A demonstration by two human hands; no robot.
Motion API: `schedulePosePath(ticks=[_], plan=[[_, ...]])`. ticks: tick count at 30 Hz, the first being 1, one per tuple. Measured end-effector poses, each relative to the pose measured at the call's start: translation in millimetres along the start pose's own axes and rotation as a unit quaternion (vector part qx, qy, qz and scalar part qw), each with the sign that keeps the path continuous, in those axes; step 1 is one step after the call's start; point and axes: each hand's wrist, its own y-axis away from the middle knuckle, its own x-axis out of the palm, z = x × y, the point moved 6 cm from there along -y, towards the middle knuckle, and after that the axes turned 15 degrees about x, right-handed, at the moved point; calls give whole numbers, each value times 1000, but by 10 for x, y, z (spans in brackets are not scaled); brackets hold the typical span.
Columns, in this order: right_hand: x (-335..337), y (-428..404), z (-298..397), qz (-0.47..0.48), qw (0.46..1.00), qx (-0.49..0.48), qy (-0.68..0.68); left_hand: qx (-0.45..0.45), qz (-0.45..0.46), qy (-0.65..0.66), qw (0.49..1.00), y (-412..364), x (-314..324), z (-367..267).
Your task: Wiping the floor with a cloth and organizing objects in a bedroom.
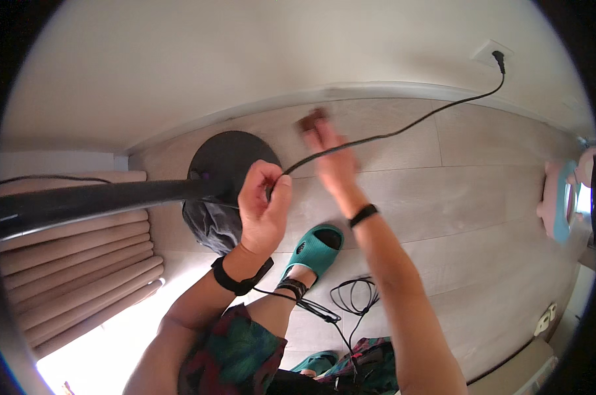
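Observation:
My left hand [264, 207] is closed around a black power cord [401, 130] and holds it off the floor. The cord runs right to a plug [498, 60] in a white wall socket [486, 52]. Passing beneath the cord, my right hand [335, 160] reaches toward the wall with a small reddish-brown item [313, 121] in its fingers. Motion blur hides what that item is, and whether it touches the floor. Left of my left hand is the round black base [229, 153] of a stand, with its black pole [100, 197] extending left.
A dark cloth or bag [211, 224] lies against the base. Beige curtain folds [81, 256] hang at left. My teal slipper [317, 252] is below my hands, beside looped black cable [359, 296]. A pink-and-blue plastic object [557, 202] and a power strip [544, 320] are at right.

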Motion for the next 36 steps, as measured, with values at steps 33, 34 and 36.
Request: schedulePosePath(ticks=[33, 34, 36], plan=[[-693, 1678, -1074, -100, 967, -94, 213, -77, -91, -43, 992, 259, -204, 839], [-773, 1524, -1564, -54, 970, 84, 220, -78, -85, -41, 992, 252, -152, 814], [-1315, 1659, -2026, -152, 948, 149, 238, -82, -66, -81, 991, 284, -206, 831]])
